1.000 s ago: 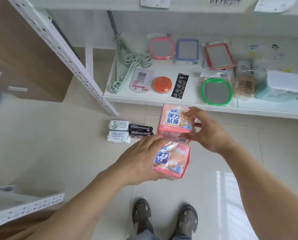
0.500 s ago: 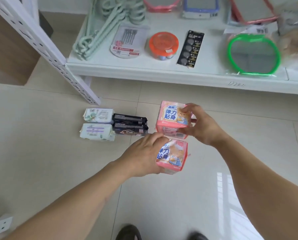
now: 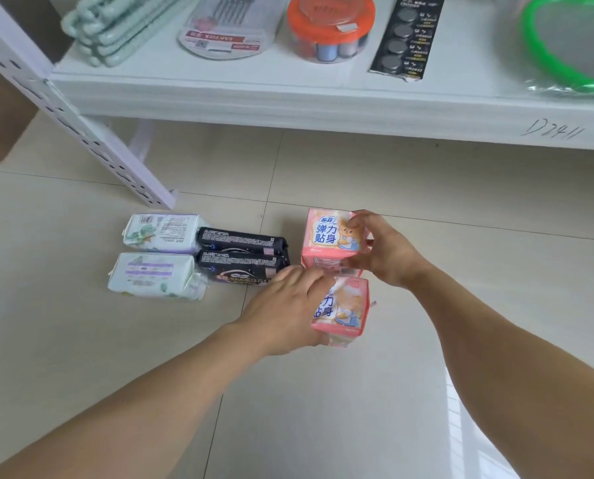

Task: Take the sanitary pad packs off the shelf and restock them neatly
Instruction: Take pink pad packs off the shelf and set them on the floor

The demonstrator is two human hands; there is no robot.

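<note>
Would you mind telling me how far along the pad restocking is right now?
Done: two white packs and two black packs lie side by side on the floor. In hand: the left hand and right hand each grip a pink pack. Left: returning all packs neatly to the shelf.

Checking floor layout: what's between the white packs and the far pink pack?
In the head view, two black packs lie side by side between the white packs and the far pink pack.

Pink pad packs (image 3: 333, 236): glossy plastic film. Floor tiles (image 3: 323, 409): smooth, glossy. Shelf (image 3: 288, 98): matt white.
</note>
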